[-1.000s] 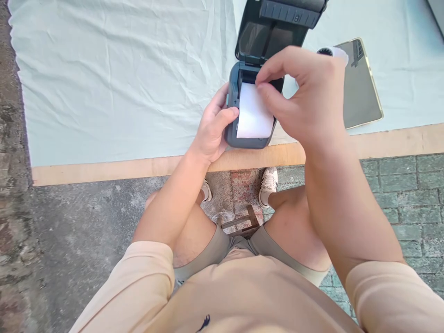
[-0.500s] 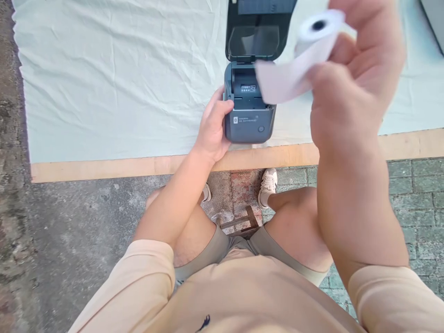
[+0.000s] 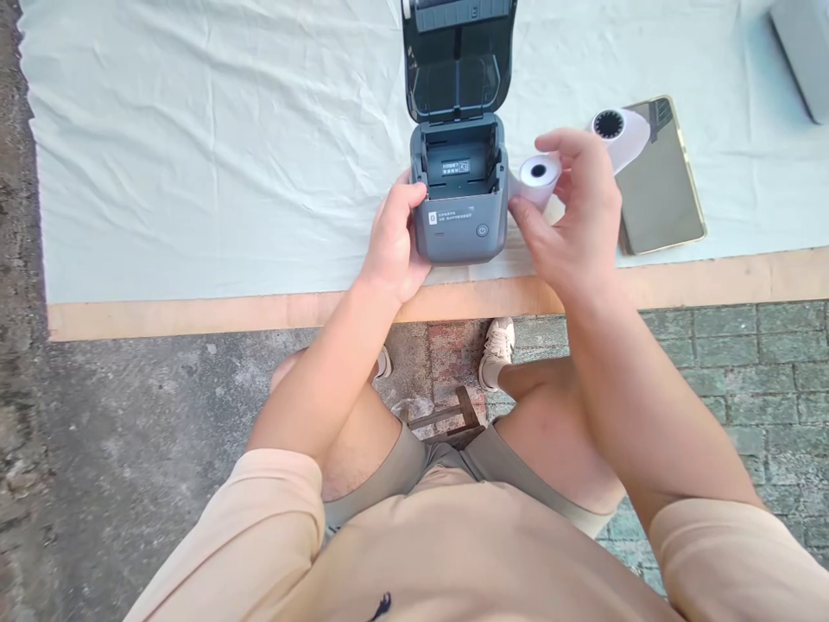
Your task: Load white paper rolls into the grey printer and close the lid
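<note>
My left hand (image 3: 396,238) is wrapped round the left side of a small dark portable label printer (image 3: 458,231), its thumb on the top edge. The printer's dark lid (image 3: 458,73) is swung up and back. A bare paper bay (image 3: 461,160) with a printed sticker shows inside. Just right of the printer, a white paper roll (image 3: 536,183) stands on end between the thumb and curled fingers of my right hand (image 3: 573,203). My right index finger is stretched out above that roll. A loose flap of its paper lies toward the printer.
To the right lies a phone-like flat device (image 3: 664,186) with a glossy face. A second white roll with a black toothed core (image 3: 631,142) rests by its upper left corner. A grey object (image 3: 803,56) sits at the far right. White cloth (image 3: 213,164) covers the table, whose wooden edge (image 3: 259,318) faces me.
My right hand has come down and left, lowering the paper roll from the air to beside the printer. The flat device and second roll have come into view. The printer is turned slightly.
</note>
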### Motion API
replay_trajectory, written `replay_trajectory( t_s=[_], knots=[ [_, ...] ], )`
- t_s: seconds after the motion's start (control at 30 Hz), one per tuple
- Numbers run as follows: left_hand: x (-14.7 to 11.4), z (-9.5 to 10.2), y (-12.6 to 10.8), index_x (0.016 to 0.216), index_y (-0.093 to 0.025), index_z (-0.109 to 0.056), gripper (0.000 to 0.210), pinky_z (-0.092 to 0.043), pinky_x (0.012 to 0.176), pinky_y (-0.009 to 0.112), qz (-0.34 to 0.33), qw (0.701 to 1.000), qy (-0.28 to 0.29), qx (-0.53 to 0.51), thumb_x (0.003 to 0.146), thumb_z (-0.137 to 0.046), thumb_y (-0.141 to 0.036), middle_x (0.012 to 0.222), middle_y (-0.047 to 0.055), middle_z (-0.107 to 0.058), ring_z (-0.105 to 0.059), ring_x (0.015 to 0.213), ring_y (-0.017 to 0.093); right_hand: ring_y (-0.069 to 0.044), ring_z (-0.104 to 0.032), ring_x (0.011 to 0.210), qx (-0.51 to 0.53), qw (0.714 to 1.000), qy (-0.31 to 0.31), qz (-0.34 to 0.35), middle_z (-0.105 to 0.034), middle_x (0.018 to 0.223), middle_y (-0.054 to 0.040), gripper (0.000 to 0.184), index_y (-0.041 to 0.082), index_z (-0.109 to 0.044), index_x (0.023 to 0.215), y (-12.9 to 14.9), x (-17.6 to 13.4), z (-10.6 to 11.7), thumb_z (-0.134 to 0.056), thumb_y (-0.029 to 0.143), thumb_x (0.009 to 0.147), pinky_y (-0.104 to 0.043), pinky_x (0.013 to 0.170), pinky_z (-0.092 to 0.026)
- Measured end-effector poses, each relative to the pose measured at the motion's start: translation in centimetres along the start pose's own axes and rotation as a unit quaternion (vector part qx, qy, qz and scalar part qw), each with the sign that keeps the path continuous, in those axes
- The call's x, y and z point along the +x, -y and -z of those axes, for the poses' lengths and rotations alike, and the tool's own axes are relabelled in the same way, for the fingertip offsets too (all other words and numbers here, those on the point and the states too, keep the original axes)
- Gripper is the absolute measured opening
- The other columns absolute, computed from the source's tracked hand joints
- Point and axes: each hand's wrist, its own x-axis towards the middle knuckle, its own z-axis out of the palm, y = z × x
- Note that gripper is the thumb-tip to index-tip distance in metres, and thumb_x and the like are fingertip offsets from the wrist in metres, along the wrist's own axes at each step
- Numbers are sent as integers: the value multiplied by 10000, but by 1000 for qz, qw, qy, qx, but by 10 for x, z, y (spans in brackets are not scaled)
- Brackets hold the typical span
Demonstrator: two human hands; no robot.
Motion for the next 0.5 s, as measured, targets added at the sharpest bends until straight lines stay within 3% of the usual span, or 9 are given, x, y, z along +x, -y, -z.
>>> replay_trajectory(
  t_s=[0.1, 0.17, 0.23, 0.33, 0.4, 0.5],
  knots=[
    [-1, -2, -2, 958, -213, -577, 269, -543, 918, 345, -13, 1000, 9, 0, 890, -375, -378, 876, 30, -692, -633, 1135, 220, -223, -544, 1009, -107, 993, -41, 12, -609, 1036, -8, 448, 359, -474, 1159, 4, -2, 2, -613, 241, 750, -440, 959, -421],
    [-2, -3, -3, 945, -217, -573, 233, -540, 920, 346, -22, 1000, 11, -4, 884, -394, -353, 912, 26, -691, -637, 1130, 216, -211, -578, 925, -125, 989, -70, 32, -628, 969, 10, 523, 368, -431, 1206, 11, -3, 7, -615, 217, 740, -414, 878, -454],
    [-2, -4, -4, 938, -217, -571, 208, -538, 924, 340, -23, 1000, 13, -9, 877, -409, -334, 937, 25, -689, -640, 1127, 209, -191, -580, 935, -121, 981, -140, 63, -602, 991, 12, 451, 360, -430, 1182, 18, -2, 16, -543, 183, 782, -387, 866, -452],
    [-2, -5, -4, 936, -216, -571, 193, -546, 911, 332, -26, 999, 22, -16, 870, -426, -327, 905, 16, -683, -652, 1098, 202, -192, -545, 948, -168, 946, -267, 79, -527, 1043, -31, 282, 296, -497, 1007, 19, 7, 35, -498, 133, 777, -379, 857, -421],
    [-2, -5, -3, 952, -219, -576, 194, -550, 900, 325, -32, 999, 30, -13, 869, -430, -317, 896, 7, -683, -659, 1078, 195, -235, -517, 999, -201, 942, -265, 43, -525, 1078, -58, 330, 274, -517, 996, 11, 16, 45, -622, 159, 705, -423, 905, -388],
    [-2, -6, -3, 970, -212, -582, 201, -542, 902, 302, -36, 999, 35, -3, 862, -426, -278, 939, 13, -692, -655, 1092, 182, -299, -456, 1088, -237, 950, -185, -83, -541, 1131, -67, 549, 297, -514, 1079, -6, 29, 47, -772, 254, 597, -546, 1008, -271]
  ],
)
